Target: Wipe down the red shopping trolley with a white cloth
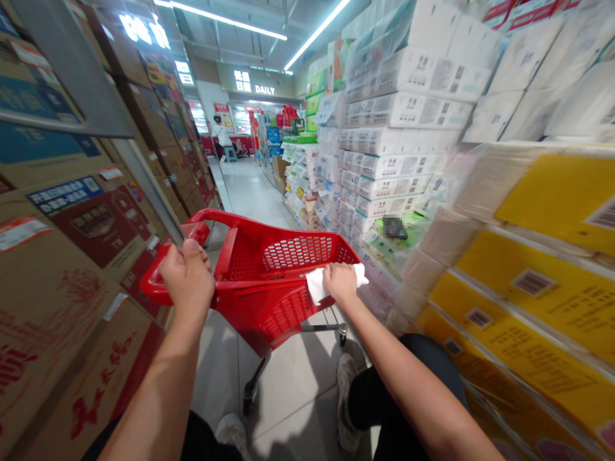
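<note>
A red plastic shopping cart [283, 307] stands in front of me, turned toward the right. My left hand [187, 276] is closed in a fist around the lower visible end of a grey metal pole [148, 186], beside the cart's red handle [154, 280]. The pole slants up to a wide grey frame [72, 70] at the upper left; its part below the fist is hidden. My right hand [340, 282] is closed on a white cloth [316, 285], which lies against the rim of the cart's near side.
Stacked cardboard boxes [91, 224] line the left. White packs [384, 153] and yellow packs [523, 275] are piled along the right. A tiled aisle [243, 182] runs ahead to a seated person [221, 137]. A cart wheel [248, 394] is near my shoes.
</note>
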Motion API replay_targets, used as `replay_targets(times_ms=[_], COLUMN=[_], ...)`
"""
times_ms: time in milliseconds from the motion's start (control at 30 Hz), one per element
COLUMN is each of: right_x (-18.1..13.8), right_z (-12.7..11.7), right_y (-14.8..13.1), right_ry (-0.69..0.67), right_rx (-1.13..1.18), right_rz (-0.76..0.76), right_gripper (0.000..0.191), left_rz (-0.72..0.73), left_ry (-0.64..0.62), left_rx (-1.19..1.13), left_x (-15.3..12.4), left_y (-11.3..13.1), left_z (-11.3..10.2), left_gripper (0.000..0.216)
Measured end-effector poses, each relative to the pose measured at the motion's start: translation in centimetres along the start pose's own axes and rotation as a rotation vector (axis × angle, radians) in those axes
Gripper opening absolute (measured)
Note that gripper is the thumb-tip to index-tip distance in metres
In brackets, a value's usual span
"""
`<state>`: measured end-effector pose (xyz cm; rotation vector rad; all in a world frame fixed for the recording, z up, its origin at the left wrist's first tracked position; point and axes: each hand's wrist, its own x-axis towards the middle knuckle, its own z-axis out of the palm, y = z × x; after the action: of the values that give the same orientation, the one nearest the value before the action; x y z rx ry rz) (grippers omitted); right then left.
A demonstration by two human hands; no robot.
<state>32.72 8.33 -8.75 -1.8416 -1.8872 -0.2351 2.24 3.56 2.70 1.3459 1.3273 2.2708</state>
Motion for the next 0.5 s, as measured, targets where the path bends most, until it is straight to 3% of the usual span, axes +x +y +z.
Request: replay_targets(times_ms=[133, 333, 400, 500], right_x=[-1.3, -4.4, -5.0, -4.9], right_z=[0.1, -1.0, -1.2, -0.9], right_y=[-5.6, -15.6, -16.7, -15.5], right_ry=[0.019, 0.099, 0.111, 0.092], right_rx=[0.091, 0.319, 0.362, 0.344], right_rz=[-0.036, -0.177, -0.197, -0.26], right_gripper=[0.043, 0.032, 0.03, 0.034], left_rz=[-0.003, -0.015, -0.025, -0.039], left_ry=[0.015, 0.017, 0.025, -0.034], left_rx=[-0.032, -0.017, -0.011, -0.067], left_x=[-0.2, -0.1, 0.1, 0.6], left_y=[0.1, 0.0, -0.1, -0.2], left_z=[0.2, 0.0, -0.3, -0.8], left_gripper=[0.048, 0.049, 0.05, 0.05])
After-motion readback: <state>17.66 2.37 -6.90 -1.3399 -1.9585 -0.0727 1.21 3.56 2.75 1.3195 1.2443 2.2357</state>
